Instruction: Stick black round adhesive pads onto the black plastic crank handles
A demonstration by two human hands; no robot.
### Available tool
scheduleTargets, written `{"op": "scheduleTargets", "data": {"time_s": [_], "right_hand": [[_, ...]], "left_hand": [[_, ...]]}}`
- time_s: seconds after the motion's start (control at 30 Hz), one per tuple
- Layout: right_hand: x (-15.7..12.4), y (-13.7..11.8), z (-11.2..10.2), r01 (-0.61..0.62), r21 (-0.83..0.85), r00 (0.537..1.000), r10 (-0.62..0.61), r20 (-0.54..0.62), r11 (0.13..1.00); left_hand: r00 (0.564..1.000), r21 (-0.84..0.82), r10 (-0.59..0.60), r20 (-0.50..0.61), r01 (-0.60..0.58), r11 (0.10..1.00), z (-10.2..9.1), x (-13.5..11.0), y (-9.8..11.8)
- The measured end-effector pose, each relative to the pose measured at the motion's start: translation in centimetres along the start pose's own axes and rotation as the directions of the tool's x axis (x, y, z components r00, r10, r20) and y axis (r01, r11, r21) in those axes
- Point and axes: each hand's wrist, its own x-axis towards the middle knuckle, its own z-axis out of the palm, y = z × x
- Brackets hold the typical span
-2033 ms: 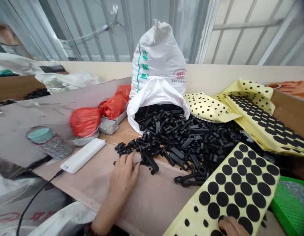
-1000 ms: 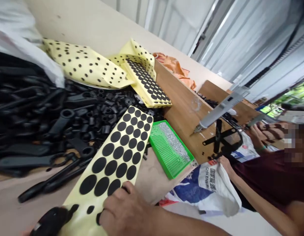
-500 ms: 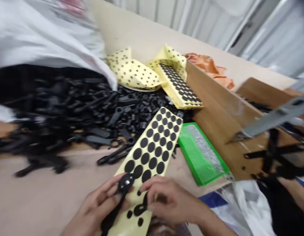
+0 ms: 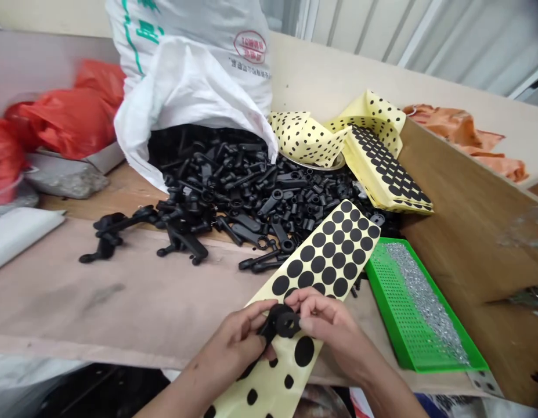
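Observation:
My left hand (image 4: 246, 334) grips a black plastic lever arm (image 4: 271, 322) by its shaft, with the round end towards my right hand. Between the fingertips of my right hand (image 4: 323, 316) is a black ring-shaped sticker (image 4: 288, 325), held against or just in front of that round end; I cannot tell whether it is stuck down. Under both hands lies a yellow sticker sheet (image 4: 290, 400) with rows of black discs at its far part. Nearer me the sheet carries one large disc and several small black dots.
Black plastic parts (image 4: 234, 186) spill from a white sack (image 4: 194, 75) behind the sheet. To the right stand a green tray (image 4: 390, 313) of small metal pieces and a wooden board (image 4: 464, 215). More yellow sticker sheets (image 4: 386, 168) lie behind. Red bags (image 4: 77, 110) sit at left.
The view has swung left and steadied. My right hand has lifted the black ring sticker off the sheet and brought it to the lever arm's round end in my left hand.

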Motion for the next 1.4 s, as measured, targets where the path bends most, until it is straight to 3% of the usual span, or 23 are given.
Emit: {"op": "scheduleTargets", "data": {"time_s": [0.6, 0.83, 1.4], "right_hand": [[0.5, 0.5, 0.0, 0.008, -0.092, 1.0, -0.008, 0.003, 0.996], [0.8, 0.3, 0.1, -0.011, -0.041, 1.0, 0.011, 0.013, 0.999], [0.9, -0.6, 0.6, 0.019, -0.238, 0.999, -0.01, 0.039, 0.971]], "left_hand": [[0.995, 0.028, 0.092, 0.029, -0.093, 0.995, -0.3, 0.1, -0.7], [0.995, 0.017, 0.101, 0.023, -0.101, 0.995, -0.6, 0.2, -1.1], [0.989, 0.136, 0.14, 0.043, -0.144, 0.98, -0.5, 0.0, -1.0]]}}
